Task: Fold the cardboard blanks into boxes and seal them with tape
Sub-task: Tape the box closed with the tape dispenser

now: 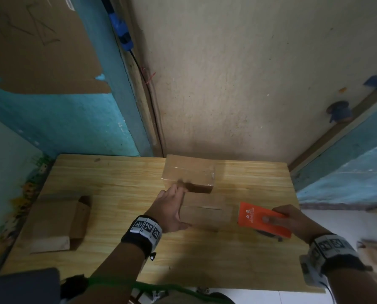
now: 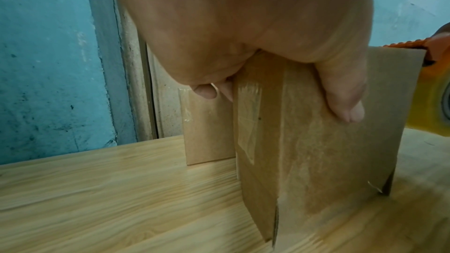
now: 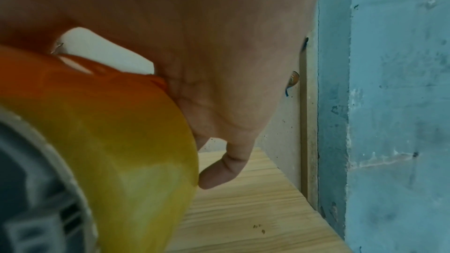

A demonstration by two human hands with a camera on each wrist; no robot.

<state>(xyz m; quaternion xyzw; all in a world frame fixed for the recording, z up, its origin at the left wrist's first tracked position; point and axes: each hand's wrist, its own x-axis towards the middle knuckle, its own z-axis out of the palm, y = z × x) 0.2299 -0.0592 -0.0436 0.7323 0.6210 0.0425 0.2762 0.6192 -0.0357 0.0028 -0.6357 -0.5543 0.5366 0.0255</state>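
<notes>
Fingers (image 2: 345,103) of left hand (image 1: 170,207) wrap around the left end of the near box (image 1: 205,213): thumb lies flat on the side facing the wrist camera, other fingertips curl behind the far edge. Near box sits on the wooden table (image 1: 117,178) at centre, between both hands. Brown cardboard, closed, a seam line along the top, clear tape shining on one narrow face in the left wrist view, small slits at the bottom corners.

Right hand (image 1: 293,220) grips the orange tape dispenser (image 1: 262,218) from above, fingers curled over its orange cover, little finger bent and hanging free beside the yellowish tape roll (image 3: 136,141). Dispenser is just right of the near box; cannot tell if touching.

Sealed box (image 1: 188,176) stands just behind the near box, toward the wall, clear tape over its top and down the right end, blurred at the front.

Flat cardboard blanks (image 1: 55,222) lie stacked at the table's left side, well apart from the hands, one end flap open.
</notes>
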